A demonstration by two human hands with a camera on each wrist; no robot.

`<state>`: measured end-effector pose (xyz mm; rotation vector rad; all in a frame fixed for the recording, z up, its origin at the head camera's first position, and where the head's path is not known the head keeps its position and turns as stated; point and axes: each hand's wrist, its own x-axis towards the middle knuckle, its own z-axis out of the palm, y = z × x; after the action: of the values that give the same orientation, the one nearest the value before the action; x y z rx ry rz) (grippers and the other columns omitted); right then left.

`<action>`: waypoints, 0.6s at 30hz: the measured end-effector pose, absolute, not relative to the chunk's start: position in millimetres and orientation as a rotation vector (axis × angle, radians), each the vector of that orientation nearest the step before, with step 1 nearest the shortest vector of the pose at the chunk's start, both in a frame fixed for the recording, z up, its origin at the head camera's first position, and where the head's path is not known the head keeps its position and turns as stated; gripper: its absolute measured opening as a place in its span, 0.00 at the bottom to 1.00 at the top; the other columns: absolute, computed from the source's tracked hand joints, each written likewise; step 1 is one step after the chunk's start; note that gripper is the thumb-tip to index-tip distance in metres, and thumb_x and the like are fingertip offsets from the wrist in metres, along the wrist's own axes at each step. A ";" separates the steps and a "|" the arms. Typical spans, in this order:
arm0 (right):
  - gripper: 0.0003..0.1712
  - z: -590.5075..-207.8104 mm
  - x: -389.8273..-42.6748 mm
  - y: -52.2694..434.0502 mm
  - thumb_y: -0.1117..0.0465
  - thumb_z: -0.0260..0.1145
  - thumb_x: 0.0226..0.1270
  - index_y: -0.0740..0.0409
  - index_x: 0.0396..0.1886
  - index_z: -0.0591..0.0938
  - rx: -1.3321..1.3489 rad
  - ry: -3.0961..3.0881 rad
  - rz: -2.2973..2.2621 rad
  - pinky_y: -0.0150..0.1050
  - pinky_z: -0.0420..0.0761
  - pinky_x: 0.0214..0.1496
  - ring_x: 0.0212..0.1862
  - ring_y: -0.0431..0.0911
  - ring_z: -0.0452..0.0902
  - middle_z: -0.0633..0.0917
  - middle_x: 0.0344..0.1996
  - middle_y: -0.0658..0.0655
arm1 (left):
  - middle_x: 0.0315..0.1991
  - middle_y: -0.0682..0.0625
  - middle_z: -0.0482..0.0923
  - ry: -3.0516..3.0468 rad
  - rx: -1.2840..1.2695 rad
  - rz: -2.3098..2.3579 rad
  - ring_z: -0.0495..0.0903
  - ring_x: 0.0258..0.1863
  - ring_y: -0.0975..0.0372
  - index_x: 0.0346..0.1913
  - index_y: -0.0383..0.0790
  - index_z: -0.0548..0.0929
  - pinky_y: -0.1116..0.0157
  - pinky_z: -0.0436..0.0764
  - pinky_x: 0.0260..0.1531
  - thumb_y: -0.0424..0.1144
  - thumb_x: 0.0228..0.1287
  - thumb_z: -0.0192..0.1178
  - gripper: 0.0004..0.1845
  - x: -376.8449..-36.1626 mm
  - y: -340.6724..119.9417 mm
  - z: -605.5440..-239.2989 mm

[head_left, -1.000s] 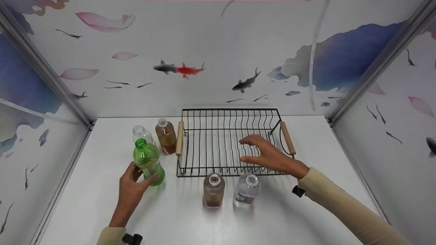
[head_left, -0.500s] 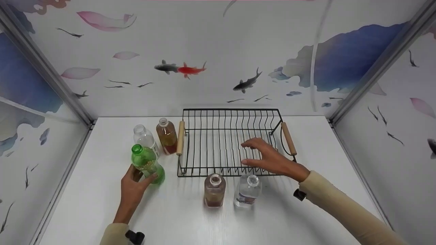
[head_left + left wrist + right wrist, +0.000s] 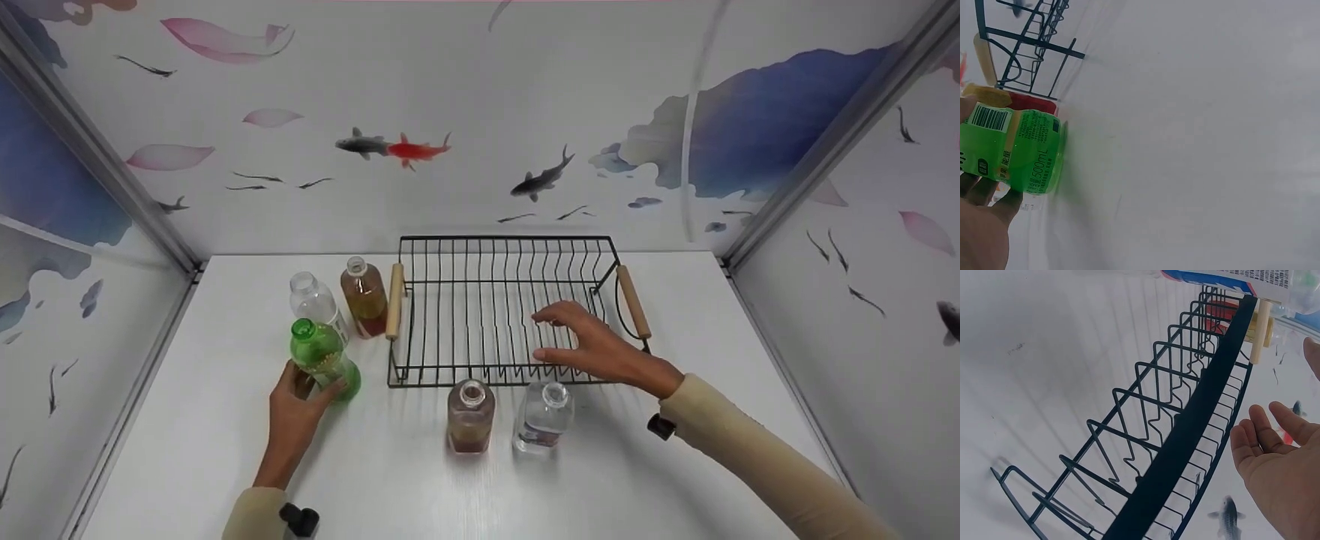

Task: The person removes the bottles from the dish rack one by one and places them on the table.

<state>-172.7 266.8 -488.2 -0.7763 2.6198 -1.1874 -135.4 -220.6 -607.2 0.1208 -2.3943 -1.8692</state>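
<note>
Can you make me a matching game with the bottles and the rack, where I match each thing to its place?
Things:
1. green bottle
2. wire rack
3. square clear bottle
4. amber bottle

Places:
A. under the right hand
B. gripped by the left hand
C. by the rack's left wooden handle
D. in front of the rack, beside a brownish bottle

Pairs: 1-B, 2-A, 3-D, 4-C

The green bottle (image 3: 325,360), translucent plastic and uncapped, leans toward the frame's upper left at centre-left of the head view, base on the white table. Its label (image 3: 1008,147) shows a barcode and yellow band. The black wire rack (image 3: 501,311), wooden-handled, sits centre frame.
</note>
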 end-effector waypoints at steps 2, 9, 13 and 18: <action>0.34 -488.1 -174.1 267.2 0.47 0.77 0.76 0.54 0.75 0.79 -0.789 2.623 -1.187 0.61 0.76 0.74 0.71 0.57 0.74 0.78 0.71 0.57 | 0.84 0.39 0.64 -2.391 0.119 -1.881 0.61 0.85 0.46 0.86 0.37 0.61 0.50 0.62 0.84 0.39 0.73 0.76 0.47 -135.9 -220.3 -606.8; 0.35 -486.7 -173.8 267.8 0.46 0.77 0.76 0.53 0.75 0.79 -0.776 2.620 -1.182 0.60 0.75 0.75 0.72 0.56 0.74 0.79 0.71 0.57 | 0.84 0.39 0.61 -2.391 0.100 -1.861 0.58 0.86 0.43 0.87 0.38 0.59 0.46 0.62 0.84 0.41 0.73 0.77 0.49 -128.3 -219.1 -604.9; 0.35 -487.9 -174.1 271.0 0.45 0.77 0.76 0.53 0.75 0.79 -0.767 2.632 -1.165 0.61 0.76 0.75 0.72 0.58 0.75 0.79 0.71 0.57 | 0.84 0.41 0.60 -2.385 0.081 -1.795 0.60 0.84 0.42 0.87 0.39 0.58 0.44 0.65 0.82 0.42 0.72 0.77 0.50 -119.8 -221.1 -601.4; 0.35 -489.0 -176.7 275.5 0.47 0.78 0.75 0.55 0.75 0.79 -0.772 2.638 -1.195 0.66 0.75 0.75 0.73 0.63 0.74 0.79 0.70 0.59 | 0.79 0.42 0.66 -2.401 0.068 -1.687 0.68 0.78 0.49 0.83 0.38 0.64 0.50 0.74 0.76 0.42 0.73 0.77 0.44 -110.2 -225.5 -596.3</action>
<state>-176.7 275.5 -489.0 -0.7719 2.6380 -1.1955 -110.2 -225.5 -596.3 0.0680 -2.4010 -1.6875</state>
